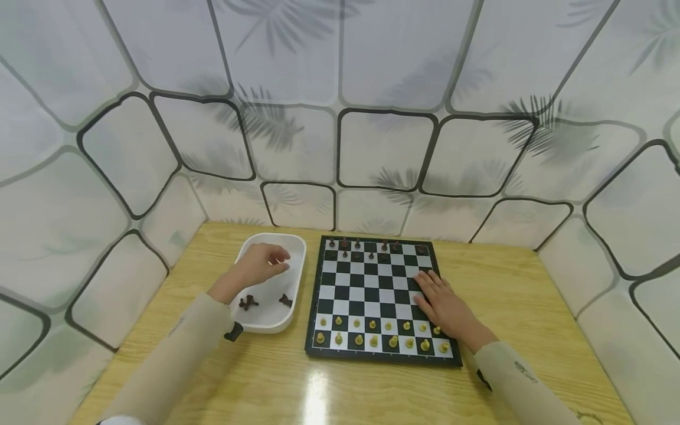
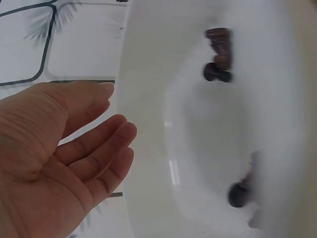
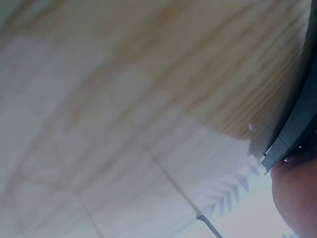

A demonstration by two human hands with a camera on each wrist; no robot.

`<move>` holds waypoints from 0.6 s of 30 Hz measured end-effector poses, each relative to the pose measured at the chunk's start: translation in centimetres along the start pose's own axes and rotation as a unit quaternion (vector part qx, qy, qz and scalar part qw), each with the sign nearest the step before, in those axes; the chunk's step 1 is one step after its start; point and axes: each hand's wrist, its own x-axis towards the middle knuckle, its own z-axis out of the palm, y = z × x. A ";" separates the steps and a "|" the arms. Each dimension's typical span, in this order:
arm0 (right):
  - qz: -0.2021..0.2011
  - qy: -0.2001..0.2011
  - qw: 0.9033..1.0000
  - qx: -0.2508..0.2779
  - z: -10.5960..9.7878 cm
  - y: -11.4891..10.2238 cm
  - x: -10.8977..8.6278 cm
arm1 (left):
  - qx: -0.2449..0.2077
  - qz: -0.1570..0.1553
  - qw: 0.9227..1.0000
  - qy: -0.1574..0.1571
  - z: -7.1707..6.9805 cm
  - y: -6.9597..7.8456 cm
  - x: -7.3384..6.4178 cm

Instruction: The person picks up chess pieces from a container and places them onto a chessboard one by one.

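My left hand (image 1: pixel 257 264) hovers above the white tray (image 1: pixel 276 316), its fingers loosely bent. Nothing shows between thumb and fingers in the left wrist view, where the hand (image 2: pixel 74 148) is beside the tray wall. Inside the tray lie dark brown chess pieces (image 1: pixel 248 302) near its left wall and another dark piece (image 1: pixel 285 300) at the right. My right hand (image 1: pixel 446 307) rests with fingers extended on the right edge of the chessboard (image 1: pixel 342 278). Yellow chess pieces (image 1: pixel 373 340) stand in two rows on the near side, and several dark pieces (image 1: pixel 357 244) on the far side.
A light wooden table (image 1: pixel 255 383) carries tray and board, the tray left of the board. Patterned cloth walls (image 1: pixel 297 141) close off the back and both sides. In the right wrist view, the board's dark edge (image 3: pixel 292 131) shows beside part of the hand.
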 end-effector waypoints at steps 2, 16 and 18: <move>-0.001 0.001 1.000 -0.002 0.0 0.0 0.0 | 0.000 -0.004 1.000 -0.004 0.4 -0.3 -0.7; -0.004 0.002 1.000 -0.001 -0.2 0.0 0.0 | -0.033 -0.032 0.997 -0.063 3.0 -1.1 -3.6; -0.004 0.002 1.000 -0.003 -0.1 0.0 0.0 | -0.030 -0.035 0.997 -0.069 3.3 -1.2 -3.7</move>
